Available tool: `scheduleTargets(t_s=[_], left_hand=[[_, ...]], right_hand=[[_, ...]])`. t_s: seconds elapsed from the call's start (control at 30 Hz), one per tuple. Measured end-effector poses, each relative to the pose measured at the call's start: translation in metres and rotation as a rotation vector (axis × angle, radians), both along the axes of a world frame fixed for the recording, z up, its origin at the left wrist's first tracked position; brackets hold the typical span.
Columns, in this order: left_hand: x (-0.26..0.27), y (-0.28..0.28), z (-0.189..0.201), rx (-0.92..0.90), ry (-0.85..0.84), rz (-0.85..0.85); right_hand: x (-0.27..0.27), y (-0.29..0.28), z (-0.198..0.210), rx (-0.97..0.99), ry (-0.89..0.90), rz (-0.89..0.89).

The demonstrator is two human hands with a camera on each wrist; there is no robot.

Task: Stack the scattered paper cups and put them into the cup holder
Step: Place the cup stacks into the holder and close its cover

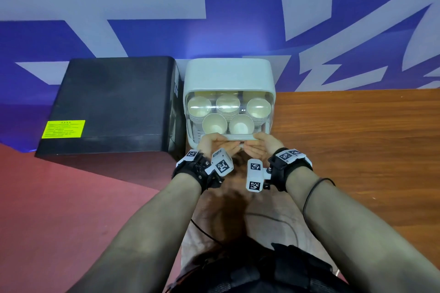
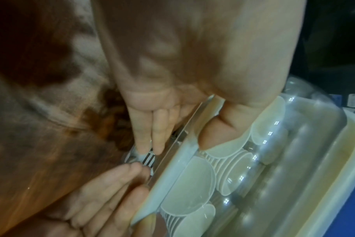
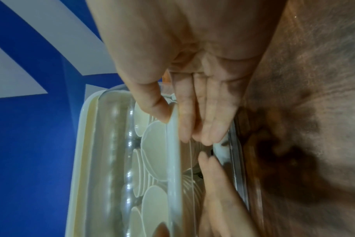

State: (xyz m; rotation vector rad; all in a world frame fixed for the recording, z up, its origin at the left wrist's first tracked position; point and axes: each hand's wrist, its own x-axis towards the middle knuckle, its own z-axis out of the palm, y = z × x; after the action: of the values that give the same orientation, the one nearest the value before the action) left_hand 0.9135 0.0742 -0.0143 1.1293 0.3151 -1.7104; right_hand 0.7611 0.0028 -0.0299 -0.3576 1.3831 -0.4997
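Both hands at the front edge of the cup holder (image 1: 228, 74), a white box with a clear flip lid (image 1: 228, 137) standing at the back of the desk (image 1: 357, 138), just right of a black box (image 1: 114, 102). Paper cups (image 1: 227, 114) already inside: five stacks, mouths facing up toward the head camera, three at the back, two at the front. No loose cups visible on the desk.

Left hand (image 1: 210, 144) pinches the white front rim of the lid: thumb on the cup side, fingers (image 2: 148, 133) straight down the outer face. Right hand (image 1: 265, 144) does the same on the right half of the rim, thumb on top, fingers (image 3: 205, 115) flat along the outside. So both hands grip the lid, neither holds a cup.

Key relation: the lid rim runs left to right, straight across in front of the hands, and they split it about evenly, with neither one nearer. The lid sits partway, front cups uncovered, back row under the clear plastic. Hinge seems to be toward the wall, so the rim likely travels toward or away from the person.

Judgement: stacking looks done and the cups are in. Likely the closing step, though I can't tell from this whether the lid is going up or down.
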Motion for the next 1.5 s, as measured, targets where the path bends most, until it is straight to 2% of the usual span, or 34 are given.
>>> scheduleTargets(t_s=[0.13, 0.23, 0.53, 0.73, 0.93, 1.1, 1.27, 1.5], left_hand=[[0.009, 0.005, -0.008, 0.087, -0.119, 0.079], [0.012, 0.009, -0.011, 0.153, -0.173, 0.091], [0.013, 0.006, -0.012, 0.132, -0.201, 0.109], [0.019, 0.007, -0.014, 0.142, -0.228, 0.038], [0.022, 0.009, -0.017, 0.16, -0.248, 0.039], [0.02, 0.009, -0.018, 0.15, -0.23, 0.107], [0.022, 0.009, -0.02, 0.134, -0.239, 0.06], [0.021, 0.009, -0.02, 0.132, -0.229, 0.057]], right_hand=[[-0.001, 0.001, -0.005, 0.005, 0.072, 0.09], [0.0, 0.002, -0.006, 0.001, 0.112, 0.077], [0.001, 0.002, -0.004, 0.01, 0.085, -0.022], [-0.005, 0.003, -0.003, -0.025, 0.171, 0.164], [-0.006, 0.002, 0.001, 0.009, 0.18, 0.191], [-0.001, -0.001, 0.01, 0.092, 0.109, 0.112], [0.0, -0.002, 0.01, 0.132, -0.12, -0.064], [-0.002, 0.001, 0.003, 0.135, -0.123, -0.07]])
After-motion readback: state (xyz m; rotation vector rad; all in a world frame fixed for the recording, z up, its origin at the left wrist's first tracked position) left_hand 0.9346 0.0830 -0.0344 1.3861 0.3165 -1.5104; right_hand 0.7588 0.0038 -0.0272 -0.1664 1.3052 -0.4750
